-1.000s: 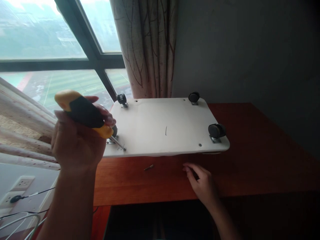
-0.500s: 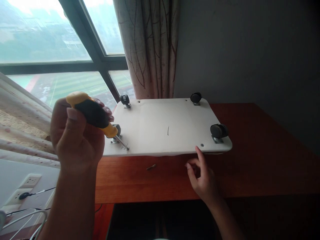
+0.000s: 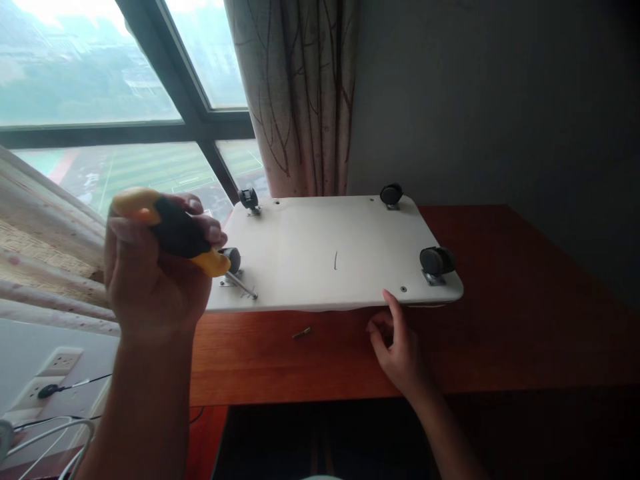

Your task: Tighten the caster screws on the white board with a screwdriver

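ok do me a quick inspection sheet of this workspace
Surface: brown table, white board on it.
Things: driver, tip at the board's near left; four casters on the board.
Clutter: small metal piece in front of the board.
Hands: left hand closed around the driver; right hand at the board's near edge, index finger extended, any grip unclear.
Cables: black plug in a wall outlet, white cables below.
Surroundings: window left, curtain behind, dark wall right.

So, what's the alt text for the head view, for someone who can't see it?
The left hand grips a screwdriver, its tip at the near left of a white board with four casters pointing up. The right hand is at the board's near edge; a small metal piece lies on the brown table.
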{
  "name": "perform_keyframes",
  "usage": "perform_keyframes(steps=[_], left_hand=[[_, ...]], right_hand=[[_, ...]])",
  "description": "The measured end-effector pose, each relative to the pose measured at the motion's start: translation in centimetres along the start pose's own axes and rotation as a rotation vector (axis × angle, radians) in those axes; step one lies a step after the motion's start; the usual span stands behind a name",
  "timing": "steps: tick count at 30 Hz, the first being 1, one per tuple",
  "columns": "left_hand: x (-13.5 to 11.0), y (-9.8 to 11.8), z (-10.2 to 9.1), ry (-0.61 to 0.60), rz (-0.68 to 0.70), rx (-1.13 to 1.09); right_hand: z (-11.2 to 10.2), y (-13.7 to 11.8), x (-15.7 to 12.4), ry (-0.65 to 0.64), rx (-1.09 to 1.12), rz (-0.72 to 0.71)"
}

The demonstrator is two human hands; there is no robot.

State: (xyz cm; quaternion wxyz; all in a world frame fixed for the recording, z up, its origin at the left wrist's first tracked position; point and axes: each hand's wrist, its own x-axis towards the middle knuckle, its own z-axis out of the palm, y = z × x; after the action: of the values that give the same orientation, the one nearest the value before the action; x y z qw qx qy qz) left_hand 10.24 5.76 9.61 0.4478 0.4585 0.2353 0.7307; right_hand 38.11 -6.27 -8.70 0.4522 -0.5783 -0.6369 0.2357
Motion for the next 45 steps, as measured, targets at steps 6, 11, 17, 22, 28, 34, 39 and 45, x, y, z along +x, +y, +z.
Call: perform_keyframes(steps=[6,11,17,22,28,34,39,45], left_hand=[[0.4,0.2,0.4,-0.061,-0.034,0.047],[-0.1,-0.2,0.2,-0.161,0.121,0.057],[-0.2,-0.7,-0.1,-0.080,0.089,0.054],[0.3,-0.7,-0.6,-0.177,0.065,0.061],[0.3,-1.0,-0.6,-0.276,0.082,0.001],[-0.1,-1.2,-0.6,-0.221,0.183,0.075],[-0.1,-1.1,-0.8,-0.125,0.105,0.090],[0.1,-0.9,-1.1,-0.108,-0.013,-0.014]], right_hand=[[0.0,0.1,0.0,-0.003,0.013,0.012],[0.0,0.2,0.0,-0.006,0.020,-0.001],[0.0,0.2,0.0,-0.011,0.028,0.005],[0.0,0.3,-0.1,-0.013,0.033,0.004],[0.1,0.3,-0.1,-0.004,0.037,0.000],[0.2,0.3,0.0,0.008,0.032,-0.012],[0.0,0.2,0.0,0.003,0.048,-0.006],[-0.1,0.2,0.0,-0.008,0.048,-0.003]])
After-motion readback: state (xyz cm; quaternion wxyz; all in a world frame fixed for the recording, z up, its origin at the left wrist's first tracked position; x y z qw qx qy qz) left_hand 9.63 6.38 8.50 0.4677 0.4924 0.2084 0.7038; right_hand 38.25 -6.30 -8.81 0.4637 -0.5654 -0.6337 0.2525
